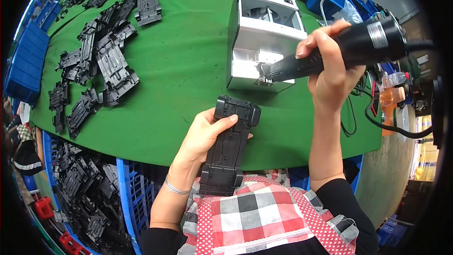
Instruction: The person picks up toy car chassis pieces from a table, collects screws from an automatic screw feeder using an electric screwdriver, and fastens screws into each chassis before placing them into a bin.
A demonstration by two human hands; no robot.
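Observation:
In my left hand (pixel 203 134) is a black plastic toy-car chassis (pixel 229 144), held lengthwise in front of my apron with the thumb across its upper end. My right hand (pixel 332 63) is wrapped round a black electric screwdriver (pixel 361 45), whose cable leaves to the right. The screwdriver points left and its tip meets the small outlet at the front of a silver and black screw feeder (pixel 266 38). Whether a screw sits on the tip is too small to tell.
Many black chassis parts (pixel 113 61) lie on the green tabletop (pixel 181 61) at the left. A blue crate (pixel 123 179) full of similar parts stands below the table's edge. Blue bins (pixel 325 0) are at the back right. The black cable (pixel 396 130) loops at the right, near bottles (pixel 394 95).

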